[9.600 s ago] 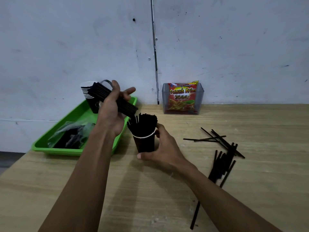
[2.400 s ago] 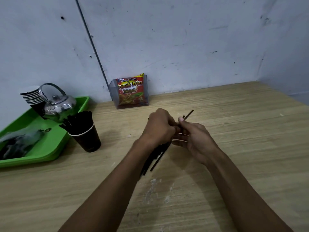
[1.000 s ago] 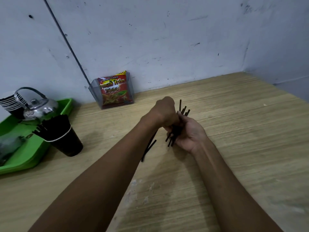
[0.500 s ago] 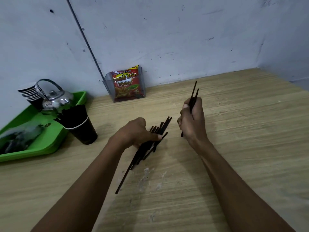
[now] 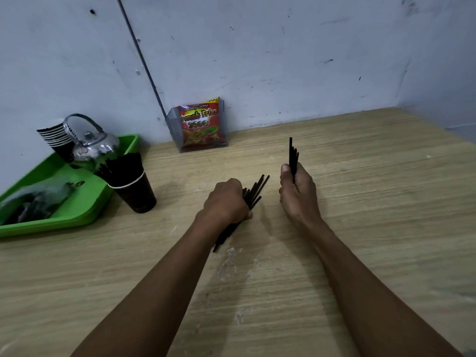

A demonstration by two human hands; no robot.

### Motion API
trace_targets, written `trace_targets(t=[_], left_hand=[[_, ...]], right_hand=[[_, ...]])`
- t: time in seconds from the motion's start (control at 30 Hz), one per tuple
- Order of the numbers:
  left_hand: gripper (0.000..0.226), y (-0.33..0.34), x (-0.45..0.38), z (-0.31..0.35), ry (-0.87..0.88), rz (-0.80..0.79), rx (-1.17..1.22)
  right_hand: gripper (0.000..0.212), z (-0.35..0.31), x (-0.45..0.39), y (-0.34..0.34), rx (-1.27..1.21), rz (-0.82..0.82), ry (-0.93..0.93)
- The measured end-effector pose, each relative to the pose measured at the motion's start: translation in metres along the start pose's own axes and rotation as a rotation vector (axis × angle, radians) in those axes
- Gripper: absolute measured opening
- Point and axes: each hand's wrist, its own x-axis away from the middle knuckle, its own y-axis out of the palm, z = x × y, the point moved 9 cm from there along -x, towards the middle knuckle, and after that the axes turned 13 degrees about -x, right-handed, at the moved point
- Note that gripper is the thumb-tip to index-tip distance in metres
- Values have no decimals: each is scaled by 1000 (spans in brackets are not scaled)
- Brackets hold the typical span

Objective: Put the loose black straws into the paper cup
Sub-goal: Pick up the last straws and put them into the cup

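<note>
A dark paper cup (image 5: pixel 136 194) packed with black straws stands on the wooden table, left of my hands and beside the green tray. My left hand (image 5: pixel 226 202) is closed around a bundle of black straws (image 5: pixel 253 190) that lies slanted on the table, its ends sticking out past my fingers and behind my wrist. My right hand (image 5: pixel 296 191) grips a smaller bunch of black straws (image 5: pixel 293 155) held upright, tips pointing up. The two hands are a short gap apart.
A green tray (image 5: pixel 85 204) at the left holds a metal kettle (image 5: pixel 90 143), a stack of paper cups (image 5: pixel 55 137) and a plastic bag (image 5: pixel 33 199). A clear holder with a red snack packet (image 5: pixel 199 124) stands against the wall. White smudges mark the table (image 5: pixel 360 202).
My left hand has closed tighter over the slanted bundle and gathered it in. My right hand still holds its upright bunch, slightly lower and nearer the table.
</note>
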Motion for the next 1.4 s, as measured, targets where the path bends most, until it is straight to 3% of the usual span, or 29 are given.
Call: trace_targets(t=[0.33, 0.47, 0.83, 1.07, 1.4], left_hand=[[12, 5, 1, 14, -24, 86, -47], [35, 18, 0, 23, -83, 145, -251], [48, 24, -18, 29, -127, 50, -421], [37, 26, -10, 37, -47, 150, -354], [29, 21, -12, 33, -112, 213, -404]], right_hand=[[28, 16, 3, -17, -338, 138, 343], [31, 19, 6, -16, -419, 144, 411], [31, 22, 13, -12, -609, 130, 571], [27, 28, 13, -7, -805, 95, 681], [27, 35, 16, -5, -885, 89, 750]])
